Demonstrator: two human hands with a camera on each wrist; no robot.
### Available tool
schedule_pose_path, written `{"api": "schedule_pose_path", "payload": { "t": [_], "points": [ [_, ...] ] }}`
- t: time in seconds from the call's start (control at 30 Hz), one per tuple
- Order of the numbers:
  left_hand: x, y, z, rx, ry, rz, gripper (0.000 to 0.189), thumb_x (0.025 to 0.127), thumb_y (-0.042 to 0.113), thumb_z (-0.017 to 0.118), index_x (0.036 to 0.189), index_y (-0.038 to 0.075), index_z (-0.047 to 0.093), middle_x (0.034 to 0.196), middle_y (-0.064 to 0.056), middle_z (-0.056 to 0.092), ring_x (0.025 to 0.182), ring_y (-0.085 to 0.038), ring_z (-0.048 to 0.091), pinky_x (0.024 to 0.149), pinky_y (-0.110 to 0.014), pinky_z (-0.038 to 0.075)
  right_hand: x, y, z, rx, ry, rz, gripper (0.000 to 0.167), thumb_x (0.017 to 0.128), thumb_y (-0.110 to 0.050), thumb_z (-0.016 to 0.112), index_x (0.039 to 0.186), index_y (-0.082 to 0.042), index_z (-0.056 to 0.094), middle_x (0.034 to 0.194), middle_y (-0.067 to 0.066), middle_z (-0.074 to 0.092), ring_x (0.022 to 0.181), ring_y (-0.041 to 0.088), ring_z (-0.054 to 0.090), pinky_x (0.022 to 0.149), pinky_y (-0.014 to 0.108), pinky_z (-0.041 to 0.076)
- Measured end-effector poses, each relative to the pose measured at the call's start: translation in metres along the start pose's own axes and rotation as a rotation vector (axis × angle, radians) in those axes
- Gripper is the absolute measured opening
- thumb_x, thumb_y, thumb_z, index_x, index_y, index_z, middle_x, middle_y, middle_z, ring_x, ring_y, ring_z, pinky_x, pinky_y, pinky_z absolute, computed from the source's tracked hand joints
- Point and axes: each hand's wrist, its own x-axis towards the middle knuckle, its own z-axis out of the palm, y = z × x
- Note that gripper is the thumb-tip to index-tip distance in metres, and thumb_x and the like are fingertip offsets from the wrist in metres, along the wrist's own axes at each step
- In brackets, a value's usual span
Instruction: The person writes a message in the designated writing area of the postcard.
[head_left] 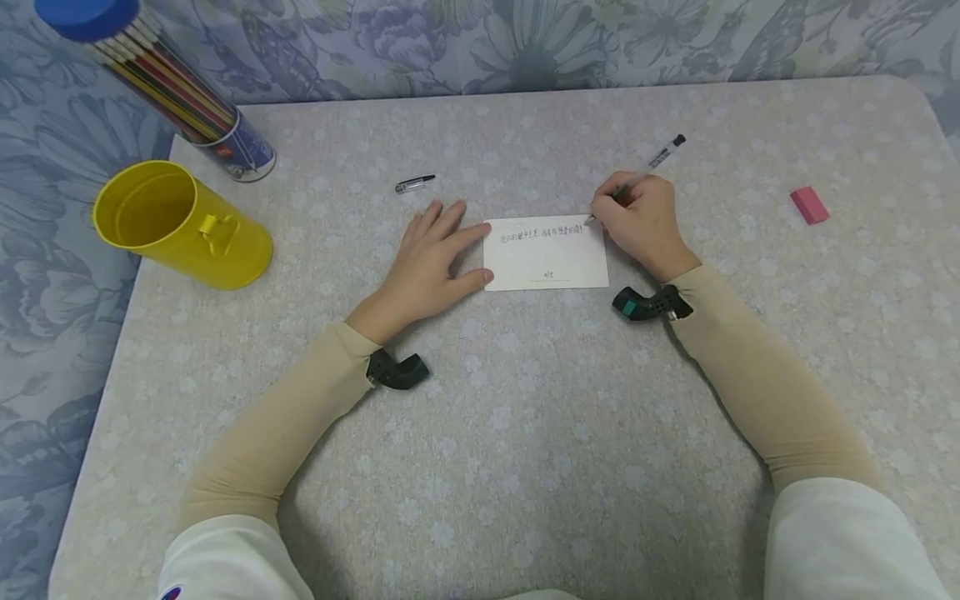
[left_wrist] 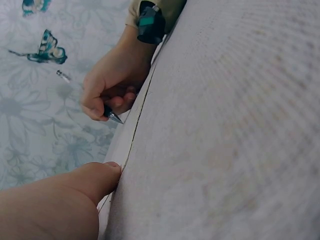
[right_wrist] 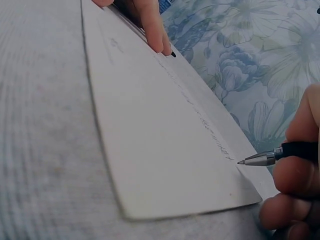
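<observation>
A white card lies on the table with a line of handwriting along its top and a small mark near the bottom. My right hand pinches a pen at the card's upper right corner. In the right wrist view the pen's metal tip is right at the end of the written line. My left hand lies with fingers spread at the card's left edge, thumb and index fingertips on it. The left wrist view shows the left thumb pressing the card's edge.
A black-tipped clear pen cap lies beyond the left hand. At the left stand a yellow cup with a small handle and a clear tube of pencils with a blue lid. A pink eraser sits at the right of the table.
</observation>
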Motion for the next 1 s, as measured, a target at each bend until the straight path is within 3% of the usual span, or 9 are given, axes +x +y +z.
{"api": "schedule_pose_path", "payload": {
  "t": [1.0],
  "points": [
    [-0.0004,0.0006,-0.0001,0.005,0.000,-0.002,0.064,0.095,0.044,0.069,0.150,0.014,0.053,0.167,-0.022,0.028,0.157,-0.048,0.013,0.126,-0.066,0.006,0.0000,-0.0016,-0.0013,-0.023,-0.042,0.009,0.021,0.086,-0.005,0.054,0.075,0.000,0.072,0.050,-0.011,0.053,0.041,0.005,0.047,0.044,0.019,0.035]
  ]
}}
